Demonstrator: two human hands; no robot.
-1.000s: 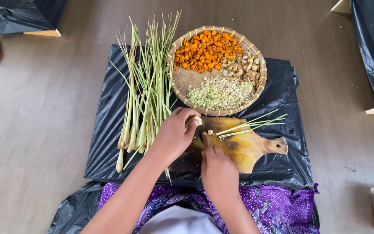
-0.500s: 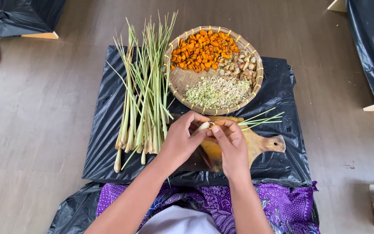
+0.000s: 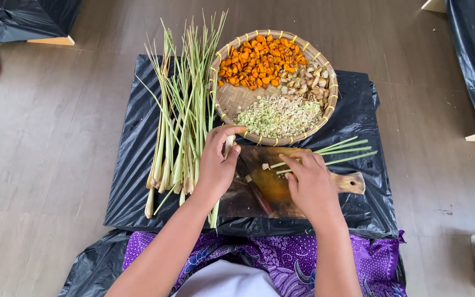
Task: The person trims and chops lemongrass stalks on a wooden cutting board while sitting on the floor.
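My left hand (image 3: 215,165) pinches a short pale piece of lemongrass (image 3: 228,144) just in front of the woven basket. My right hand (image 3: 310,184) lies over a few green lemongrass stalks (image 3: 347,149) on the wooden cutting board (image 3: 352,182). Its fingertips grip their cut ends. A knife (image 3: 258,193) with a reddish handle rests on the board between my hands, and neither hand touches it. A long bundle of whole lemongrass (image 3: 185,110) lies left of my left hand.
The round woven basket (image 3: 227,102) holds orange slices (image 3: 257,60), beige pieces (image 3: 303,81) and chopped pale green bits (image 3: 279,116). Everything sits on a black plastic sheet (image 3: 133,165) over a low surface. Purple patterned cloth (image 3: 281,261) covers my lap. Black-wrapped objects stand at both far corners.
My hands met over the stalk ends on the board, then parted. The left hand now lifts a pale piece toward the basket, and the right stays on the stalks.
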